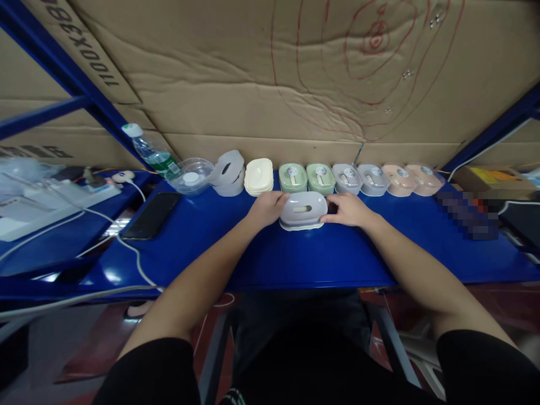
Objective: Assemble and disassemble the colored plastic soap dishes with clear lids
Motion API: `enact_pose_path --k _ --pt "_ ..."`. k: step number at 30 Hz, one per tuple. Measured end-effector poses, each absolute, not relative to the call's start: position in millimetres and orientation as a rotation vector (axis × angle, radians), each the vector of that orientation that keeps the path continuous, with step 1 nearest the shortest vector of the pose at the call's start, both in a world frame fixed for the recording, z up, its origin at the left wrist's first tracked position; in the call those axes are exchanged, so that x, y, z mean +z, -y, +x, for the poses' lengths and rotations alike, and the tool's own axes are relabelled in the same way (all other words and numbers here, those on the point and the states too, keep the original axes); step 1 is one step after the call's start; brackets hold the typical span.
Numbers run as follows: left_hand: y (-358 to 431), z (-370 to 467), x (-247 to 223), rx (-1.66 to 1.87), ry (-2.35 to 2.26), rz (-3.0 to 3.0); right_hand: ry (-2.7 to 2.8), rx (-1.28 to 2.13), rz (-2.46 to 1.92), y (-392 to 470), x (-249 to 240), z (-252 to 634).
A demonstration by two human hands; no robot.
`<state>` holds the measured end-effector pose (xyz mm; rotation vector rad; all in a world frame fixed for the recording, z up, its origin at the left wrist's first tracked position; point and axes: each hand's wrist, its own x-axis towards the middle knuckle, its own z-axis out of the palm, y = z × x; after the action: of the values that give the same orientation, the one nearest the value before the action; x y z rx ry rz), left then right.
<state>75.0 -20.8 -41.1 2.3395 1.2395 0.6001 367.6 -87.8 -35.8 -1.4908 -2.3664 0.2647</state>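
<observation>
- A grey box [304, 218] sat just right of the middle of the frame, at the near side of a row of containers, over the blue bench [312, 259].
- Its long axis ran left to right across the frame, nearly level; one rounded end pointed left, the other right.
- The glossy slotted face was turned up towards the viewer, and the slot [302, 208] followed that same long axis.
- A pale rim [301, 227] showed along the lower edge of the box.
- The left hand [266, 208] was closed around the left end, its thumb near the upper edge.
- The right hand [349, 209] gripped the right end, its thumb at the lower right. The two hands were apart, with the box between them.
- Just above the box in the frame stood two green boxes [293, 183]; to their right came two grey labelled boxes [348, 184], then two peach boxes [399, 185].
- Left of the green pair were a cream stack [259, 177], stacked grey covers [230, 183] with the top one tilted, and a clear bowl [205, 166].
- A bottle [154, 157] leaned in view at the upper left, and a dark phone [152, 216] lay below it.
</observation>
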Motion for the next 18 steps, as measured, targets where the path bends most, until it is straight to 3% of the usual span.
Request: enact_pose_path --k 18 --pt "19.0 77.8 -41.0 0.350 -1.251 2.578 2.522 0.428 -1.548 92.3 -29.7 360.4"
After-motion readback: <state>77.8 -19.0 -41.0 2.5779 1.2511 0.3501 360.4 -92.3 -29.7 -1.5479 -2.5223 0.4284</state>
